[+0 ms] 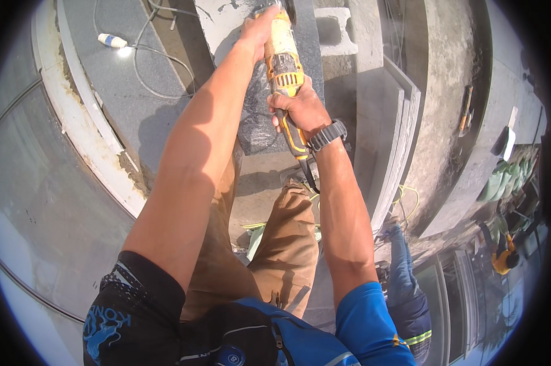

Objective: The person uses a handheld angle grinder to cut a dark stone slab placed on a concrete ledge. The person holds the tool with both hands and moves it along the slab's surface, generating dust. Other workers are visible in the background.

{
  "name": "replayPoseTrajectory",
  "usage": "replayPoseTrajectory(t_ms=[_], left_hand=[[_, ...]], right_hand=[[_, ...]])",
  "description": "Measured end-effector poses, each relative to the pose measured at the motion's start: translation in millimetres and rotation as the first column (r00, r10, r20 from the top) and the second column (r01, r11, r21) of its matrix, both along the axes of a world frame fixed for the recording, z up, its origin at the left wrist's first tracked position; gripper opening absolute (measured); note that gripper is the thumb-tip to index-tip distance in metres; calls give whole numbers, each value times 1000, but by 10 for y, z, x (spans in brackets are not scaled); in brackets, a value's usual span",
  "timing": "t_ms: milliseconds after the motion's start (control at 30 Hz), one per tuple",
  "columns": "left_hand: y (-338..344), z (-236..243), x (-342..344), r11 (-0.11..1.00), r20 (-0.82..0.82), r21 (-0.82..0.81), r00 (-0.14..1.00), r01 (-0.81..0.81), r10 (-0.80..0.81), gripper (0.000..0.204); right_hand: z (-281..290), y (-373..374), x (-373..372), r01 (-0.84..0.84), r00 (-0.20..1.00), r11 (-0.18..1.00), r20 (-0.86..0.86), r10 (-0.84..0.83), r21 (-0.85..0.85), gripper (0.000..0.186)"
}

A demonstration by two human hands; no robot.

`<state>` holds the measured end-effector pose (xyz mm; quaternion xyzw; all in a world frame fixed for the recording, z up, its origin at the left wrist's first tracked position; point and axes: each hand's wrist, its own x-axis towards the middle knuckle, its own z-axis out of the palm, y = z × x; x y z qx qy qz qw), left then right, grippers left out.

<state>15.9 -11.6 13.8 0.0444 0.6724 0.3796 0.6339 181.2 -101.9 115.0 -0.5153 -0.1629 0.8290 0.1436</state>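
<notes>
Both my hands are on a yellow and black angle grinder, whose body is caked with pale dust. My left hand is closed around its front end, close to the top edge of the view. Farther back, my right hand wraps the rear handle, and a black cord runs down from that end. The grinder's head is partly cut off by the frame, so I cannot tell whether its disc touches anything. Below it lies a dark grey stone slab with a pale, dusty patch at its far left.
On the left, a grey slab carries a white and blue plug connector and looped cable. A hollow concrete block and upright slabs stand to the right. Beyond are a hand tool, green sacks and another person.
</notes>
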Motion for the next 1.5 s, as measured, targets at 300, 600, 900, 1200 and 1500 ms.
replayPoseTrajectory(t_ms=[300, 600, 900, 1200, 1500], left_hand=[[20, -75, -37, 999, 78, 32, 996, -40, 37, 75], [-339, -46, 83, 997, 59, 11, 996, -72, 71, 93], [-123, -31, 1, 997, 65, 26, 996, -68, 66, 85], [54, -21, -52, 999, 59, 18, 998, -29, 28, 58], [-206, 12, 1, 998, 135, 20, 989, -60, 56, 71]], right_hand=[[21, 55, -10, -37, 999, 999, 30, 37, -3, 65], [106, -270, 120, -6, 1000, 1000, 24, 7, -26, 68], [35, -98, 44, 16, 1000, 1000, -24, -16, -11, 63], [-58, 40, -8, 12, 999, 1000, -34, -11, 4, 62], [23, -193, 66, 0, 1000, 1000, -4, 0, -22, 67]])
